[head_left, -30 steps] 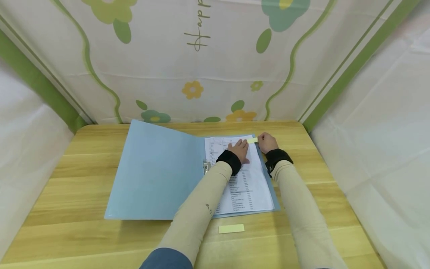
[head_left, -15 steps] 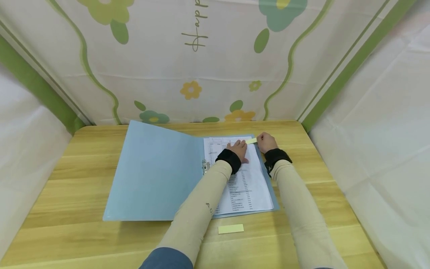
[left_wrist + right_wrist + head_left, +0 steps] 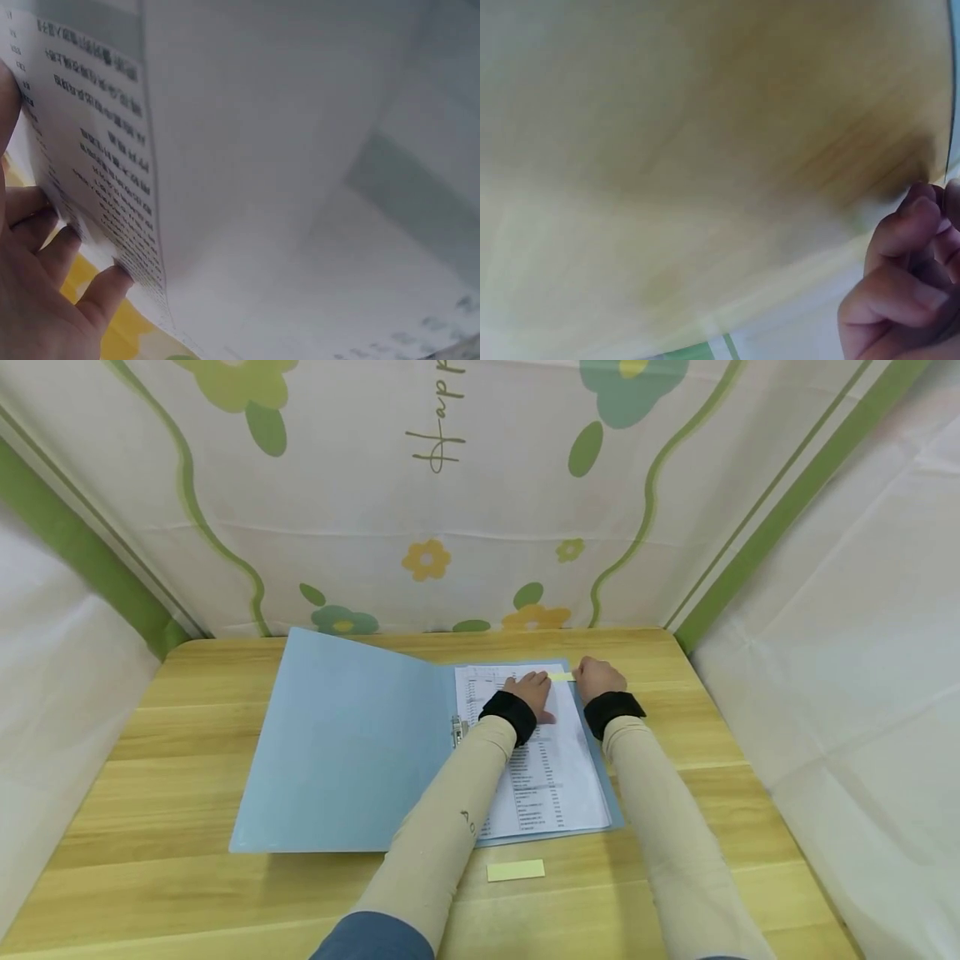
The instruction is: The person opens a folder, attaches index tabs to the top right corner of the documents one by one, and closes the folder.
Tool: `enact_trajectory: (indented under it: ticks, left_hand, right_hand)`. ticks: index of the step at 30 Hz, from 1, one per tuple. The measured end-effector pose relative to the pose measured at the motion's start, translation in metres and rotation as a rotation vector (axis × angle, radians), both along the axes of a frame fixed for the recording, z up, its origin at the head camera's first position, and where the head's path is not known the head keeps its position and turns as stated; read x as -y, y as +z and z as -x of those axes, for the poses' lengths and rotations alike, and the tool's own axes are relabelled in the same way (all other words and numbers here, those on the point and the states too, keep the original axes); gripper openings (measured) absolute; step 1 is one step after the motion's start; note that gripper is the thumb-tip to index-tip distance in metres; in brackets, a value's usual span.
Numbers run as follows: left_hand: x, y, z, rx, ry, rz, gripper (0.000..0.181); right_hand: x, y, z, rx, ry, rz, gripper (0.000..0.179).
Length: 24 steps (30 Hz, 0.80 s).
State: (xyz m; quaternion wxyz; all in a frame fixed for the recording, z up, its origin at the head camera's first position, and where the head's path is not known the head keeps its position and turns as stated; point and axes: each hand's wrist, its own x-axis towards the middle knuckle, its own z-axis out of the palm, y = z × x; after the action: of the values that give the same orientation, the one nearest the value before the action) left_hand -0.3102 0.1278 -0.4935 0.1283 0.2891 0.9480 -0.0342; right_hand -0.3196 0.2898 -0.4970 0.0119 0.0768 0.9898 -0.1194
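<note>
The right end of the yellow strip (image 3: pixel 561 677) is hidden under the curled fingers of the right hand (image 3: pixel 598 678), which pinches it. Whether its other end touches the fingertips of the left hand (image 3: pixel 532 695), I cannot tell. The left hand rests with spread fingers on the printed sheets (image 3: pixel 562 785), and the left forearm covers part of them. In the head view the print is too small to read; in the right wrist view the fingers are cut off at the side.

The worktop (image 3: pixel 150 793) is of light wood grain, its near edge out of the picture. Behind its far edge hangs a white cloth (image 3: pixel 510 502) with flowers and green bands.

A blue folder (image 3: pixel 345 752) lies open on the worktop, toward the far edge, with a metal clip (image 3: pixel 458 731) near its fold. The held strip is pale, narrow and flat-looking, at the far right corner of the sheets. A second strip (image 3: pixel 515 870) lies on the worktop, just beside the folder's near edge.
</note>
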Motion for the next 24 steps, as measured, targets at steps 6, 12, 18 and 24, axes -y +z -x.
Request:
enact_trajectory:
  ticks: [6,12,18,24]
  left_hand:
    - [0.002,0.004,-0.001,0.015,0.012,0.006,0.085]
    - [0.002,0.008,-0.004,0.018,0.016,0.011,0.086]
    - [0.006,0.011,-0.008,-0.001,0.028,0.008,0.088]
    - [0.006,0.012,-0.009,0.010,0.047,-0.030,0.091]
  right_hand:
    - [0.002,-0.001,0.001,-0.015,0.027,-0.059,0.025]
    - [0.002,-0.004,0.004,-0.005,0.010,-0.070,0.027]
    - [0.002,-0.004,0.008,0.016,-0.031,-0.058,0.042]
    - [0.008,-0.001,0.004,-0.001,-0.019,-0.094,0.038]
